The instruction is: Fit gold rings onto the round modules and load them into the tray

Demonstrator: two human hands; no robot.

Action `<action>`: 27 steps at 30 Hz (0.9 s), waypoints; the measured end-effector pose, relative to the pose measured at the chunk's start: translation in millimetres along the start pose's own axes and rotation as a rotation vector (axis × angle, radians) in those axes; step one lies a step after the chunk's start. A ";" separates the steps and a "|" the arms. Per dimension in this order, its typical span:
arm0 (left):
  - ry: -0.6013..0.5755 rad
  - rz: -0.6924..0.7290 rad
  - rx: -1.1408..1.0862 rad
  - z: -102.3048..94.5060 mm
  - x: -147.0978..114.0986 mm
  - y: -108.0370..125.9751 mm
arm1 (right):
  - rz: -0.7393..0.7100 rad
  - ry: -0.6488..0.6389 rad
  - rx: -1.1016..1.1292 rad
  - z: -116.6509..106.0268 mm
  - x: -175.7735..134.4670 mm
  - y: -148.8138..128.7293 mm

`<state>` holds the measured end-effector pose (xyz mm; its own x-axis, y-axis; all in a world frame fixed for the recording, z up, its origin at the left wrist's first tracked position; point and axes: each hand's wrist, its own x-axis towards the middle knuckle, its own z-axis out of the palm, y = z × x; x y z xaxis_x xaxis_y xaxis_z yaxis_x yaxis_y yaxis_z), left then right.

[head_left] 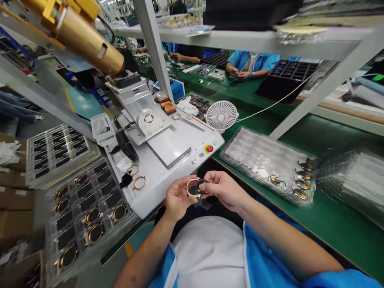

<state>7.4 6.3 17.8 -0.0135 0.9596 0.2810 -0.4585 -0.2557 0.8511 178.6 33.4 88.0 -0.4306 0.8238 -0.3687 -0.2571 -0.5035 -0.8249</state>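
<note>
In front of my torso both hands meet at the near edge of the machine. My left hand (177,197) is closed round a gold watch case ring (189,188), held up at a tilt. Between the thumb and fingers of my right hand (220,188) is a round black watch disc (201,185), which overlaps the right side of the ring. Whether the disc sits inside the ring or only in front of it I cannot tell. Two more gold rings (139,183) lie on the machine's white surface to the left.
Left, a clear tray (85,220) holds several gold-rimmed watch pieces. The white machine (171,150) has a red stop button (209,148). Right, a plastic tray (258,154) carries several small parts, near a white fan (221,116). Across the bench a person in blue (252,62) works.
</note>
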 end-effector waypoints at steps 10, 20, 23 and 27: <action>0.089 -0.007 0.064 -0.1 -9.7 0.3 | -0.139 0.074 -0.135 19.8 -5.1 7.8; 0.079 0.056 0.109 -2.7 -9.2 -0.7 | -0.186 0.038 -0.168 25.9 -5.1 5.0; 0.075 0.057 0.124 -3.8 -9.8 -1.7 | -0.182 0.025 -0.166 25.6 -4.7 5.0; 0.090 0.044 0.118 -4.2 -10.2 -3.9 | -0.179 0.023 -0.154 25.2 -2.9 6.5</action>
<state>5.6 -2.1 9.6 -0.1136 0.9525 0.2824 -0.3479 -0.3044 0.8867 156.4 21.3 94.5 -0.3693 0.9031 -0.2190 -0.1921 -0.3048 -0.9328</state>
